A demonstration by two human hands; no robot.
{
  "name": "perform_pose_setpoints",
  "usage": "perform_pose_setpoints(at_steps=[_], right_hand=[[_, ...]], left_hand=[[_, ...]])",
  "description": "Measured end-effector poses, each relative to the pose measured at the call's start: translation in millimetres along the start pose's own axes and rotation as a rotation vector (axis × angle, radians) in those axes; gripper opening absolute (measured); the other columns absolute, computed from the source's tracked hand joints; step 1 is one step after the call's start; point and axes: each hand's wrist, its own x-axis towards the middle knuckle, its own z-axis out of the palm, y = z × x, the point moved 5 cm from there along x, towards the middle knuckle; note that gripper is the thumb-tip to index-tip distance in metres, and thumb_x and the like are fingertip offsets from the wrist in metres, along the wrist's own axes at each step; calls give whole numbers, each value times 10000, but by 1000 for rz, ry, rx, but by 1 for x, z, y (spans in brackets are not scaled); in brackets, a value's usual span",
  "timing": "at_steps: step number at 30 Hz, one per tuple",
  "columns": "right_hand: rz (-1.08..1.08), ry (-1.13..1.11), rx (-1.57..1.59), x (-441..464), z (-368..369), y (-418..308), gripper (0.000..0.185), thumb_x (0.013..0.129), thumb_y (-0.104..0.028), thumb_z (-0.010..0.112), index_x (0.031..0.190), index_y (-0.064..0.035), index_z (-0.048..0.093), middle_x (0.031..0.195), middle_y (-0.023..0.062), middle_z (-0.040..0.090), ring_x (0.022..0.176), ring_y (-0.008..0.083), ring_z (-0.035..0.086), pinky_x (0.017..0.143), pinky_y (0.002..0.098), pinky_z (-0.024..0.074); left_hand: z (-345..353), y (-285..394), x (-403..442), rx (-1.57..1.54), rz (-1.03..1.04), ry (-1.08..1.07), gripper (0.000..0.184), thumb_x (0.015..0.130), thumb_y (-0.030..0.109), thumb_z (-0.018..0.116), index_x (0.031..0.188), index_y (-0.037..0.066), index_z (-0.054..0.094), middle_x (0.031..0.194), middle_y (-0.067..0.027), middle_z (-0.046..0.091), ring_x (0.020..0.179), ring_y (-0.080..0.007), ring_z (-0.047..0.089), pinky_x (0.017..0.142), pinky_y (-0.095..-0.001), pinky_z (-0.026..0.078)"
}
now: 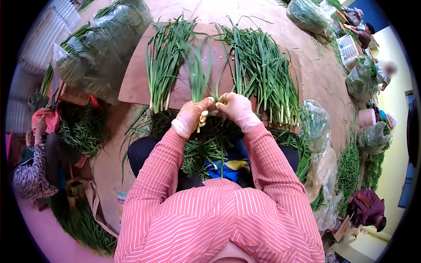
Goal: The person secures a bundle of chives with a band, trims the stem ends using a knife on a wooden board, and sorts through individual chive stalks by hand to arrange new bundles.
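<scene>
My left hand (193,116), in a pale glove, is wrapped round a small bunch of green stalks (198,76), whose leaves point away from me and look blurred. Close beside it, my right hand (236,108), gloved too, has its fingers pinched together at a thin green strand (215,91) between the hands. On the board (131,81) beyond them lie two piles of long green stalks, a narrower left pile (164,65) and a wider right pile (267,74), their pale ends toward me.
Loose greens (206,153) lie below my hands. A large plastic-wrapped bundle (116,48) stands at the upper left. One person (33,175) sits at the left, another (368,208) at the lower right. Plastic sheeting (319,131) lies right of the board.
</scene>
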Motion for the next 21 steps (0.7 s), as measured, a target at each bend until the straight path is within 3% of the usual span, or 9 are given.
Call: perform_pose_setpoints(at_steps=[2, 6, 7, 10, 14, 16, 18, 20, 21], right_hand=[[-3, -211, 346, -25, -1, -14, 342, 786, -386, 656, 1038, -154, 669, 904, 102, 685, 843, 284, 652, 746, 371, 501], [-233, -67, 77, -39, 18, 11, 370, 769, -411, 667, 1051, -172, 673, 923, 92, 681, 864, 261, 647, 769, 371, 494], [-172, -165, 2, -40, 19, 22, 321, 763, -378, 676, 1012, -176, 689, 924, 77, 679, 874, 255, 642, 773, 366, 493], [-128, -121, -153, -49, 17, 40, 223, 757, -302, 686, 934, -165, 702, 859, 69, 675, 842, 250, 644, 740, 374, 498], [-95, -153, -121, -65, 9, 43, 234, 754, -311, 685, 950, -185, 705, 888, 61, 680, 854, 252, 645, 752, 365, 501], [-154, -464, -152, -86, 19, 34, 280, 743, -328, 690, 996, -210, 704, 965, 68, 678, 905, 256, 640, 803, 358, 497], [-127, -454, 27, -91, 16, 31, 382, 767, -394, 675, 1076, -170, 680, 1021, 103, 670, 951, 250, 636, 854, 345, 484], [-96, -191, 515, -85, 8, 19, 426, 838, -356, 654, 1164, -82, 625, 968, 126, 685, 859, 148, 647, 788, 276, 488], [-131, -203, 545, -87, 6, 3, 473, 862, -393, 631, 1149, -18, 612, 895, 95, 684, 804, 101, 615, 734, 255, 487]], left_hand=[[0, -8, 9, 59, -45, -14, 237, 864, 302, 626, 908, 77, 686, 572, 38, 465, 451, -76, 400, 402, -240, 324], [-3, -5, 10, 29, 17, 34, 232, 867, 299, 621, 940, 92, 695, 554, 50, 448, 447, -74, 387, 398, -236, 306], [-6, -1, 10, 24, 45, 45, 226, 868, 288, 620, 954, 93, 695, 559, 49, 448, 447, -74, 384, 400, -236, 308], [-11, 8, 6, -6, 71, 76, 226, 885, 257, 604, 991, 74, 685, 557, 46, 446, 442, -78, 375, 410, -234, 315], [-17, 3, 17, -280, 58, -32, 243, 926, 229, 552, 1042, 36, 644, 554, 43, 442, 446, -86, 372, 436, -244, 336], [-16, -1, 16, -327, 33, -86, 251, 929, 227, 547, 1068, 34, 627, 566, 46, 439, 450, -86, 374, 445, -247, 340], [-12, -1, 14, -329, 18, -148, 255, 930, 231, 544, 1073, 36, 623, 568, 46, 436, 453, -85, 375, 451, -245, 339], [-5, -8, 10, -334, -3, -213, 258, 932, 235, 542, 1079, 37, 620, 571, 47, 433, 455, -84, 377, 456, -242, 339], [-1, -13, 10, -349, -32, -218, 270, 932, 256, 544, 1070, 39, 624, 569, 48, 429, 460, -84, 381, 459, -238, 336]])
